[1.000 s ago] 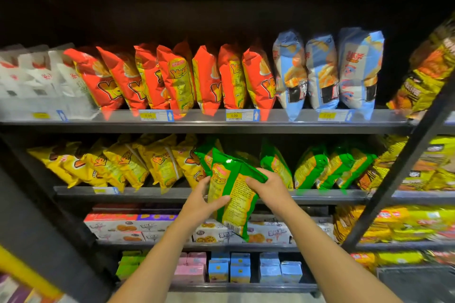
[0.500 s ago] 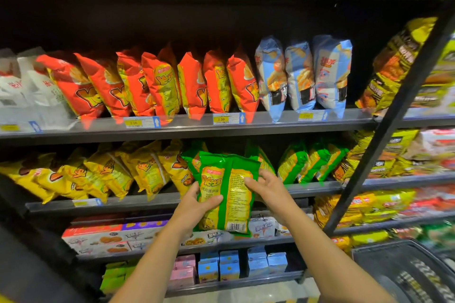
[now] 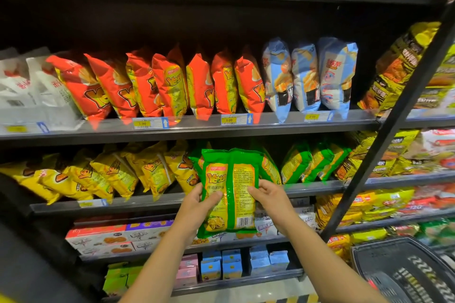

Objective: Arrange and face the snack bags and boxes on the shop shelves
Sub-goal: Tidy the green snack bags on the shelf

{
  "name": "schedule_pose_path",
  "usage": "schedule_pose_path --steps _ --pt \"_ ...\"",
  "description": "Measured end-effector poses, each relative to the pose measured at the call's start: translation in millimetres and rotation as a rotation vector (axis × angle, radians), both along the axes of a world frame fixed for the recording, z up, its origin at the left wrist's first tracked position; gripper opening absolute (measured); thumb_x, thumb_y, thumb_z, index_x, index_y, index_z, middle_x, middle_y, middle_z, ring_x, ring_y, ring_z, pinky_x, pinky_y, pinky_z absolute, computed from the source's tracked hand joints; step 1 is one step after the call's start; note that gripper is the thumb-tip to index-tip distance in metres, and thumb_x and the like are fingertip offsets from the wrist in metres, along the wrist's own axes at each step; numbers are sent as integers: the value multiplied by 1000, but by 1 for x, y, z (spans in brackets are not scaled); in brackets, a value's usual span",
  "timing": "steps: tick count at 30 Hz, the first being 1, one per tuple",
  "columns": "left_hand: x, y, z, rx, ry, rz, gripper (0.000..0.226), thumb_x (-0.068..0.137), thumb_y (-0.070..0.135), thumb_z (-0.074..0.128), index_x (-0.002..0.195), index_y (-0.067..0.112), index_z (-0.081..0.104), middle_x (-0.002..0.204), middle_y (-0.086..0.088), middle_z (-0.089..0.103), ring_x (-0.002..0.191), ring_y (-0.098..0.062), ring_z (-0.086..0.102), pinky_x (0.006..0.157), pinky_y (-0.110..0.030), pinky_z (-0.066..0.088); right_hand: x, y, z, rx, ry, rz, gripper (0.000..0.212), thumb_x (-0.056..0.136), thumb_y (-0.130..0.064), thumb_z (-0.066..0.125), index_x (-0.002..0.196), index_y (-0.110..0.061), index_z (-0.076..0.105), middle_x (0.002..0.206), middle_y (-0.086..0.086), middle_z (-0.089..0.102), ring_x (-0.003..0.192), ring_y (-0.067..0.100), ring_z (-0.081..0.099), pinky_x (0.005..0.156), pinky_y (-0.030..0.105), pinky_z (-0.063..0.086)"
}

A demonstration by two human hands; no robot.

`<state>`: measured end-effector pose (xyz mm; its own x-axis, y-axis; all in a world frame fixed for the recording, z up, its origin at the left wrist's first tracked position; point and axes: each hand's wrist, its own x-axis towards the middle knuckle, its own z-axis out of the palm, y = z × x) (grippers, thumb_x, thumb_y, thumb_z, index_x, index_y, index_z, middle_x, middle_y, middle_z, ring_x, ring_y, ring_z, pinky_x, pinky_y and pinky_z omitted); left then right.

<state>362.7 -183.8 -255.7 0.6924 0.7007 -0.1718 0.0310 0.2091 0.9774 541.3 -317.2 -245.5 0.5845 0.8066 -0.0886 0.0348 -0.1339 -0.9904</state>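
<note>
While both arms extend from the bottom edge, the left hand [image 3: 197, 206] grips the left side of a green snack bag [image 3: 231, 194] and the right hand [image 3: 270, 200] grips its right side, holding it upright at frame centre before the middle shelf [image 3: 157, 202], between yellow bags [image 3: 147, 170] and other green bags [image 3: 310, 162].

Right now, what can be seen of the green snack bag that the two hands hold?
The green snack bag looks like glossy plastic film, puffed, with yellow panels, an orange logo, small print and a barcode low on the right. A seam runs down its middle, so its back seems to face the camera. It is upright, in front of the shelf. The left hand grips its left edge and the right hand its right edge.
</note>
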Motion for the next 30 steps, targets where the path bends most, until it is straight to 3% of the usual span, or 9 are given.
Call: schedule_pose_path --steps 2,4,7,9,12,16,23,25,30 --pt "-1 -4 5 57 9 58 32 96 31 75 126 29 63 120 6 76 103 -11 75 83 -33 61 -3 5 1 -26 -81 -59 24 99 -31 70 121 -21 69 119 -1 75 109 14 71 98 38 58" --pt "0 -4 6 128 52 110 44 91 45 78 130 33 61 126 10 72 112 -11 70 94 -39 58 -10 2 5 -73 -243 -155 33 99 -35 70 129 -24 61 121 -7 67 105 1 65 87 20 54" --pt "3 -12 7 242 68 203 34 93 44 76 123 33 66 116 8 76 106 -14 73 85 -36 60 -27 -1 7 -54 -363 -95 39 100 -38 67 136 -26 59 124 -13 63 105 -6 61 83 13 49" --pt "5 -19 10 291 95 184 49 85 60 77 126 35 65 119 9 74 113 -14 71 92 -39 60 -37 -1 6 -30 -332 6 48 101 -42 65 145 -26 56 138 -15 59 114 -6 58 94 17 49" --pt "6 -29 17 325 90 110 26 91 47 77 114 38 68 106 16 75 102 7 68 83 -16 55 -43 2 9 5 -232 44 50 101 -46 61 148 -28 55 144 -15 58 126 1 57 101 21 48" --pt "7 -36 21 292 91 -14 17 103 39 61 116 37 71 110 11 75 94 7 69 73 -11 51 -46 -2 13 71 -163 93 24 103 -43 60 125 -35 66 115 -17 73 110 2 67 95 28 55" --pt "2 -34 17 233 135 -25 22 108 23 56 117 33 73 106 16 77 97 2 71 68 -12 55 -39 -3 3 59 -26 -20 16 102 -27 65 118 -26 69 108 -5 78 102 17 75 94 44 60" --pt "1 -30 14 249 158 28 19 105 27 62 122 33 68 119 15 71 108 -3 67 74 -17 56 -36 -3 0 38 65 -37 17 103 -23 62 118 -26 70 108 -2 79 104 20 75 97 47 59" --pt "-2 -15 9 147 187 64 56 95 45 72 143 29 49 138 11 58 128 -12 58 105 -37 50 -30 -2 -5 48 337 -35 25 102 -17 61 126 -13 67 117 16 76 113 38 71 107 61 50"
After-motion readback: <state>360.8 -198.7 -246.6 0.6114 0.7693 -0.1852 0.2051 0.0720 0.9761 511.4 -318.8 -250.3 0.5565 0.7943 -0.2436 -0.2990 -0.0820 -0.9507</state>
